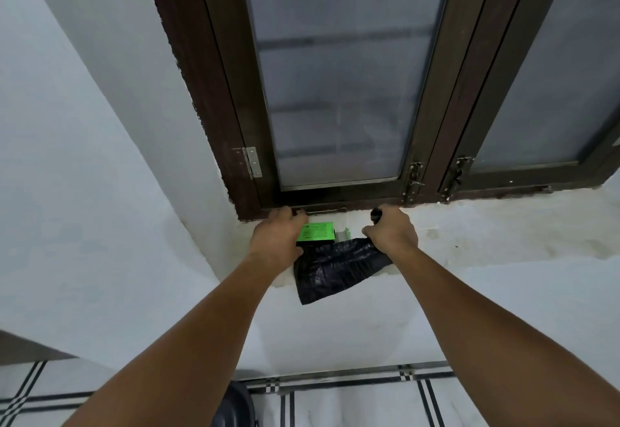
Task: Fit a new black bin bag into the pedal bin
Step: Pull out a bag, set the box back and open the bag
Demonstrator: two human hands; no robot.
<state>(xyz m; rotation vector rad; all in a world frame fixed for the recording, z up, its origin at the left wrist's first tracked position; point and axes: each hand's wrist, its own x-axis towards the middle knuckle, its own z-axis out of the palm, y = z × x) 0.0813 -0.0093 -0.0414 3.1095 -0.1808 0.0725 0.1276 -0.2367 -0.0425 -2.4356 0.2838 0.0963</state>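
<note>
Hanging off sill (469, 245), black bin bag (335, 272) points down-left, both hands gripping

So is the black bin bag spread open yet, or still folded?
Still folded: the black bin bag hangs over the windowsill as a narrow flat strip, mouth unopened, gripped by the right hand.

A dark brown window frame (231, 97) holds frosted panes (339, 91), with a metal hinge (252, 162) at its lower left and latches (413, 181) at the bottom. Below runs a white sill (486, 235), stained in places. The walls (84, 175) are pale white. The floor (352, 403) has white tiles with black stripes.
</note>
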